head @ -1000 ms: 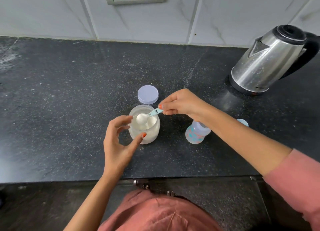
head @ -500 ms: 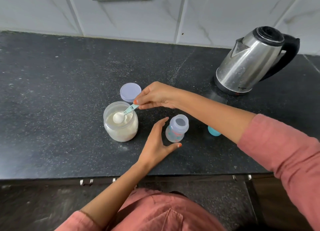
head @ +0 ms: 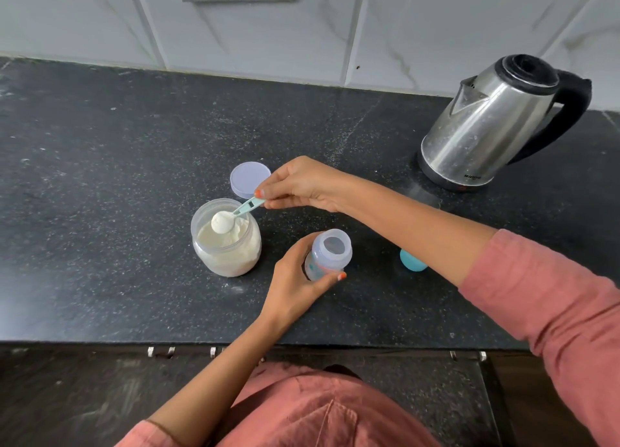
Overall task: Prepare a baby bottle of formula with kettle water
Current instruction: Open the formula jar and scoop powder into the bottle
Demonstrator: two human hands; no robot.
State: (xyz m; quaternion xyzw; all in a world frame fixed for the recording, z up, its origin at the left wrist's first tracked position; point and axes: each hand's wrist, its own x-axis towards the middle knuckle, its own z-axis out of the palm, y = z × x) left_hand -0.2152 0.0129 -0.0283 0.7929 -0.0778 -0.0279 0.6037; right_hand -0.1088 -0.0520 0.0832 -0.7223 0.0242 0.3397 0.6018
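Fingers (head: 268, 198) of the right hand (head: 303, 186) are pinching a scoop (head: 231, 215), heaped with powder, over the open jar (head: 226, 242). Beside the jar, the left hand (head: 295, 285) is gripping the uncapped bottle (head: 328, 257) standing on the counter (head: 100, 178), kettle (head: 493, 127) well apart.

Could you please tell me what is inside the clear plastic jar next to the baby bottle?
The clear plastic jar holds pale cream formula powder. The right hand holds a heaped light-blue scoop over its mouth. Whatever lies beneath the powder's surface is hidden.
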